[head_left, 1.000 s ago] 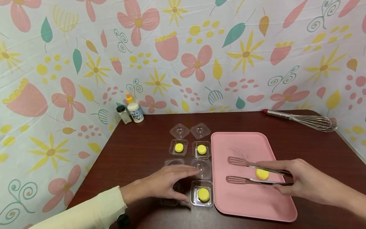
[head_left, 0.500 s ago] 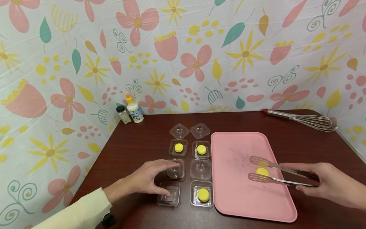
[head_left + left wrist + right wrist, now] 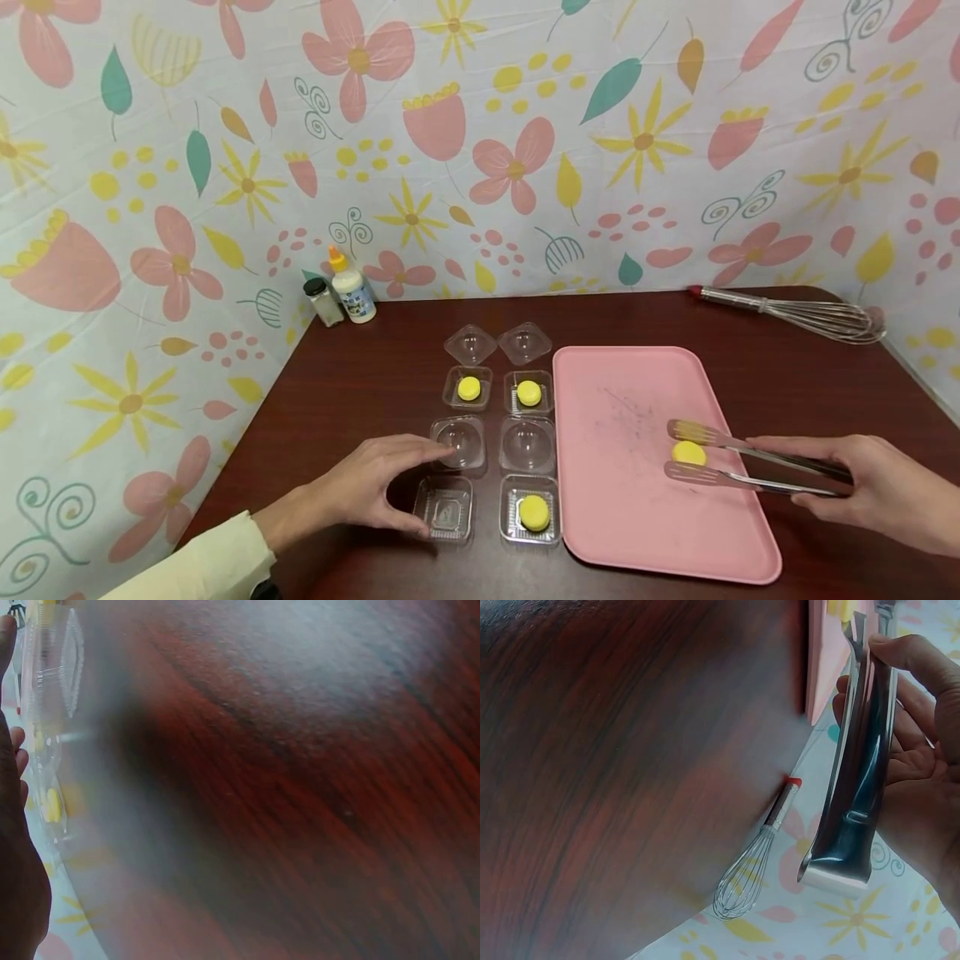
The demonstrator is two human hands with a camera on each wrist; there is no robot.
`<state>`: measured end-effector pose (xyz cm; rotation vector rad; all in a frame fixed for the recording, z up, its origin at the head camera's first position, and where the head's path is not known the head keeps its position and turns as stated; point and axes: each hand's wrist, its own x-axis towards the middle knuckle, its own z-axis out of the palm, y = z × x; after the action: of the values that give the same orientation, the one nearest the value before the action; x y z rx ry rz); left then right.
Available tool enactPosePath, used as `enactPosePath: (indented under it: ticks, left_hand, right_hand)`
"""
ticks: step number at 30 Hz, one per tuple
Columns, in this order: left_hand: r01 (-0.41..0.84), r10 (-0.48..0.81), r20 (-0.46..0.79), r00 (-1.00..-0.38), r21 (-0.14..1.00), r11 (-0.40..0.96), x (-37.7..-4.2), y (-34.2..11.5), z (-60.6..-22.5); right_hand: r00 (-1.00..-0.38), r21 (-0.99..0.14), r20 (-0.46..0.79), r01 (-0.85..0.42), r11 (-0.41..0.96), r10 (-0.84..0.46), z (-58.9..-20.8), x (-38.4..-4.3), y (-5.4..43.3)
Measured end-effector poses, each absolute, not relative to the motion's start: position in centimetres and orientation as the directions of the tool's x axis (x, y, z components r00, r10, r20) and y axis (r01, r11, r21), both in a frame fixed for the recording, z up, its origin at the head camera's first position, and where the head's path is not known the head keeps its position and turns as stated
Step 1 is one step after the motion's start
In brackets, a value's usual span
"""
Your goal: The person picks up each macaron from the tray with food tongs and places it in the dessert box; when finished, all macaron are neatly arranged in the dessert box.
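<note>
My right hand (image 3: 873, 493) holds metal tongs (image 3: 866, 795) by their two arms. In the head view, the spread slotted ends lie either side of a yellow macaron (image 3: 688, 452) on the pink tray (image 3: 630, 521). My left hand (image 3: 360, 487) is at the front-left clear plastic box (image 3: 446, 529), which has nothing inside. Its thumb tip overlaps the box's left edge, and its fingertips overlap the hinged-back lid (image 3: 467, 437). Beside that box stands another with a yellow macaron (image 3: 535, 512) in it, its lid (image 3: 528, 444) folded back.
Behind are two more lidded boxes, folded open, with yellow macarons (image 3: 469, 388) inside. A whisk (image 3: 810, 317) lies at the back right of the dark wood table (image 3: 375, 375). A glue bottle (image 3: 354, 287) and a black-capped jar (image 3: 324, 302) stand at the back left against patterned cloth.
My left hand has moved left, uncovering the front-left box. My right hand has drawn the tongs to the right, so their slotted ends now flank the macaron on the tray.
</note>
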<state>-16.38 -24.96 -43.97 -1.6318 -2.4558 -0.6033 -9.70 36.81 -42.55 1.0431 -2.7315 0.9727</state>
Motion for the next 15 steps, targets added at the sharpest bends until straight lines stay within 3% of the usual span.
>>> enactPosePath:
  ticks: [15]
  left_hand:
    - [0.934,0.866,0.357,-0.35,0.199,0.295,-16.11,-25.71,-44.41]
  right_hand:
    - [-0.779,-0.477,0.272,-0.619,0.625,-0.565,-42.83,-10.02,36.73]
